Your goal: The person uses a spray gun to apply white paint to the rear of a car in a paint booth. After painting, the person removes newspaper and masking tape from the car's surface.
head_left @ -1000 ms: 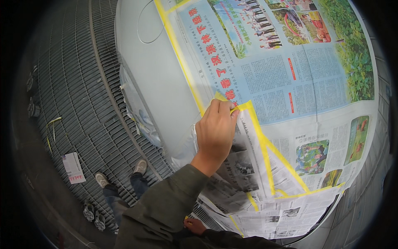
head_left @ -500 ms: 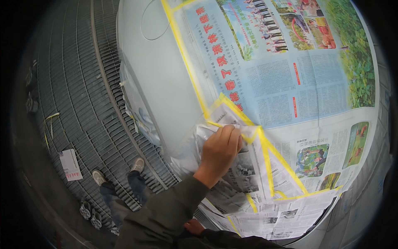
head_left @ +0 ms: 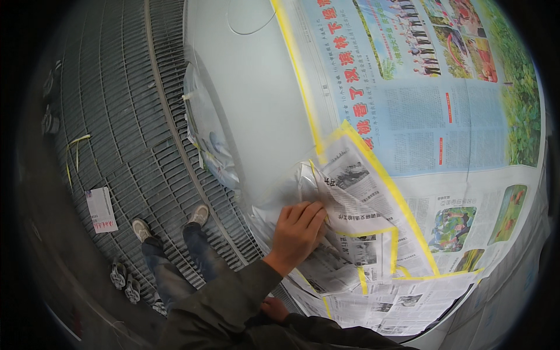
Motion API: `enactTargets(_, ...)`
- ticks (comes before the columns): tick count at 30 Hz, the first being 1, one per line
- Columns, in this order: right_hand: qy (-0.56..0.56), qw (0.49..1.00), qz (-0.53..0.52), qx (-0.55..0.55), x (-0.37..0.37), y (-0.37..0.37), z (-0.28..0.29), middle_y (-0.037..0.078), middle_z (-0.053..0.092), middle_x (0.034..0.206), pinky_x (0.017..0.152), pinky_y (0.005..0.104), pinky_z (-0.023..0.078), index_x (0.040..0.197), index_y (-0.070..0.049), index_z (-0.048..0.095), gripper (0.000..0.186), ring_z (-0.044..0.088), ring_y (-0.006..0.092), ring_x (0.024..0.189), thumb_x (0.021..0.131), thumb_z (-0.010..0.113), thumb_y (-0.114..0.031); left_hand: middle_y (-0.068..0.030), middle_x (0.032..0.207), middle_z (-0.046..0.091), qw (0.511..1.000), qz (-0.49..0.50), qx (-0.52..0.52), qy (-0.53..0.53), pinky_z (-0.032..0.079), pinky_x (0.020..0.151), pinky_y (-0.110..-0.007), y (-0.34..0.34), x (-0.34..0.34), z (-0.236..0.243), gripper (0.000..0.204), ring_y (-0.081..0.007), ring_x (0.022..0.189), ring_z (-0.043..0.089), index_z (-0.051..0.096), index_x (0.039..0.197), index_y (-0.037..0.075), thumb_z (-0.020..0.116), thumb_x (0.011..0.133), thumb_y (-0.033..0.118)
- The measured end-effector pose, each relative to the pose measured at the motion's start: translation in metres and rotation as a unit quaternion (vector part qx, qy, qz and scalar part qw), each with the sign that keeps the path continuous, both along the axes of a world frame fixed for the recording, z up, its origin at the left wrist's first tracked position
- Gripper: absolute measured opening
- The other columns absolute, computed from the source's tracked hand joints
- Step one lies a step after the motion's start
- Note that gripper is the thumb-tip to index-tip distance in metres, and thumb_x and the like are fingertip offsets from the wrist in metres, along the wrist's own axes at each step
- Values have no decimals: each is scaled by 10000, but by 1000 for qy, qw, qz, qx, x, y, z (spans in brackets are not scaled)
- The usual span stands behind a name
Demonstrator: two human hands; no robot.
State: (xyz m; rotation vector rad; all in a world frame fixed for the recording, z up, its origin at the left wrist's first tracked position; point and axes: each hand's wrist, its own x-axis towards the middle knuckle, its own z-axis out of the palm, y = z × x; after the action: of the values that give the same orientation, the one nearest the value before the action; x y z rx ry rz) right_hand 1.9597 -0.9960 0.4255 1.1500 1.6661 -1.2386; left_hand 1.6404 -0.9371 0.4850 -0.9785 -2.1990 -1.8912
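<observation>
My left hand, fingers curled, is closed on the edge of a loose newspaper sheet edged with yellow masking tape. Crumpled clear plastic film lies beside and under the hand. The sheet is folded and wrinkled below the fingers. A larger newspaper covers the right side of a pale grey, curved vehicle panel, its edge taped in yellow. Low in front of my body is my right hand, mostly hidden by the sleeves; its fingers cannot be made out.
A metal floor grating runs along the left, with a printed card and a yellow tape scrap on it. My shoes stand on the grating. More plastic film hangs at the panel's left edge.
My left hand has moved down and slightly left, drawing the newspaper edge with it. The folded corner has opened out, showing more print. The view has shifted, so the panel appears farther right.
</observation>
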Motion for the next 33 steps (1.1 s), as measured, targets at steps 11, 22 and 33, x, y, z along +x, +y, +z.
enactTargets(11,6,996,83,44,63,-6,-51,143,708,952,808,381,510,1039,-66,694,282,677,289,924,944,582,-307,6,912,667,994,38,-37,-94,389,787,-380,10,-10,16,239,-220,893,566,657,787,84,834,693,216)
enactTargets(22,123,985,80,93,30,9,-21,154,721,990,829,367,511,1075,-46,698,297,689,268,951,938,599,-290,-51,895,594,935,59,61,-343,453,778,-357,-3,6,23,265,-264,884,563,638,819,46,853,689,132)
enactTargets(33,11,999,-20,32,-23,21,23,69,717,870,768,317,507,1005,-46,707,277,674,157,827,955,618,-304,-59,743,570,923,14,-19,-383,461,597,-339,4,8,1,260,-211,619,565,647,857,51,843,733,170)
